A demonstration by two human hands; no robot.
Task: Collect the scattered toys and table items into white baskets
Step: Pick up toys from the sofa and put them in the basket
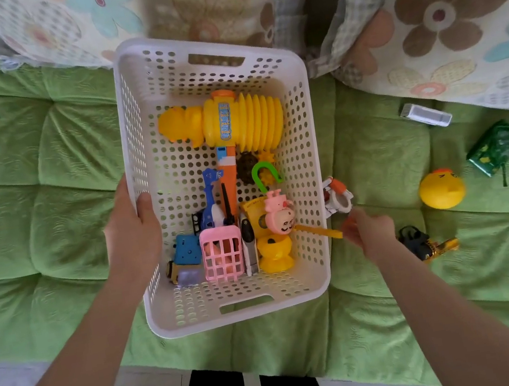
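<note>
A white perforated basket sits on the green quilted cushion. Inside lie a big yellow toy hammer, a pink pig figure, a small pink crate, a blue guitar toy and several other small toys. My left hand grips the basket's left rim, thumb inside. My right hand is just outside the right rim, fingers pinched on the end of a thin yellow stick that reaches over the rim toward the pig.
On the cushion right of the basket lie a white and orange toy, a yellow duck ball, a green packet, a black and gold toy and a white rectangular item. Floral pillows rest behind.
</note>
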